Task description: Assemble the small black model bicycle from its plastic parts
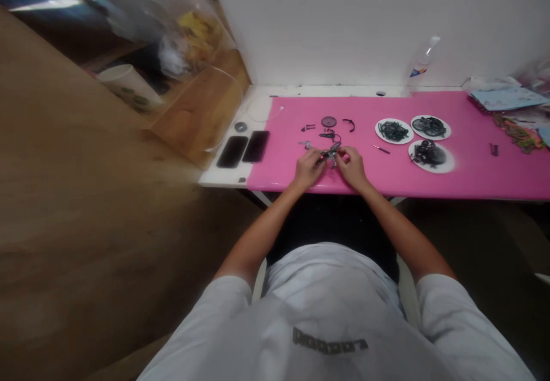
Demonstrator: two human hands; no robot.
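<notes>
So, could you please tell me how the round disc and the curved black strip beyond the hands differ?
The round disc is a broad, full circle, while the curved black strip is a thin arc. The disc looks greyish with a darker rim; the strip looks black throughout. The disc lies to the left, the strip to its right. Both rest on the pink covering, apart from the left hand and right hand.

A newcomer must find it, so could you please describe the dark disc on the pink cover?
Start at the pink cover and look just past the left hand and right hand, to the loose parts. The disc lies there, left of a curved strip. Unlike those narrow pieces, it is broad and round.
</notes>
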